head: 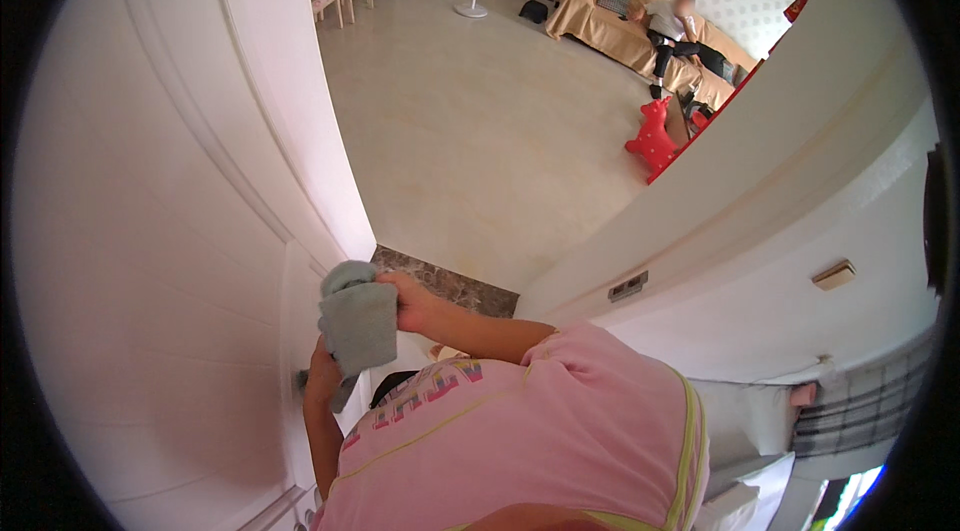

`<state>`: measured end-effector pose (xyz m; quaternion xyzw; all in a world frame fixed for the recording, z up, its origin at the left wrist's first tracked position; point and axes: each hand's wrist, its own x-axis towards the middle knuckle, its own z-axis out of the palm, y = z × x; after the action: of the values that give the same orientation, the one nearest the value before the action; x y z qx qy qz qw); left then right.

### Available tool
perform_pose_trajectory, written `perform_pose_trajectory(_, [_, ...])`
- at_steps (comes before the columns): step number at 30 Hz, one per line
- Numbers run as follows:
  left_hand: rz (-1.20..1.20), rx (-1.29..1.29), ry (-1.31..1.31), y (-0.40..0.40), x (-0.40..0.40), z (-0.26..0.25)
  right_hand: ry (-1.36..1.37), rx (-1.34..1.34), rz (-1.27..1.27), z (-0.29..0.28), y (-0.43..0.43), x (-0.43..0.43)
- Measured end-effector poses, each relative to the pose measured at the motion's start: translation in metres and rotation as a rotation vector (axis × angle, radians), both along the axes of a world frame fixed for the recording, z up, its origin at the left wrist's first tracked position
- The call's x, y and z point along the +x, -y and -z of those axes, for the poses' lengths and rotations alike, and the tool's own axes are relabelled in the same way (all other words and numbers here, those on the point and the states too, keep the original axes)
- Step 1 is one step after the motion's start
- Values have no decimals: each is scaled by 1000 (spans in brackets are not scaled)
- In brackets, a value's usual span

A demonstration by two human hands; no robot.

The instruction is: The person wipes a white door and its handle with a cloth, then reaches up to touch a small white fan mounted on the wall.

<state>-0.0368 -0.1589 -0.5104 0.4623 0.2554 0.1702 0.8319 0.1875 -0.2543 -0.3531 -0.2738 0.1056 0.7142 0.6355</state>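
Observation:
A grey-green cloth [361, 328], loosely folded with one part hanging down, is held up beside the white door [187, 231]. My right hand [407, 300] grips its right edge, with the fingers mostly hidden behind the fabric. On the lower left side of the cloth is my left hand [324, 357], partly covered by it and holding it near the door's edge. A dark door handle [302, 379] shows just left of my left wrist.
A dark stone threshold [450, 279] crosses the doorway. On the right, the door frame carries a metal strike plate [628, 286]; a light switch [833, 275] is on the wall. Beyond are a red bouncy animal toy [655, 137], a person [670, 24] on a covered sofa [592, 2] and a white fan [472, 5].

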Motion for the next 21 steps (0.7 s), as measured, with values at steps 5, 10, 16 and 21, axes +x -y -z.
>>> perform_pose_trajectory(5, [-114,251,-450,16,19,-93,45,111,129,72,-2,26])
perform_pose_trajectory(10, [-207,12,-67,24,18,-79,491,107,96,108,0,9])
perform_pose_trajectory(16, [-362,-33,136,34,38,-124,871,224,-254,100,1,3])
perform_pose_trajectory(21, [-336,12,163,43,34,-132,1370,845,-367,74,6,-4])
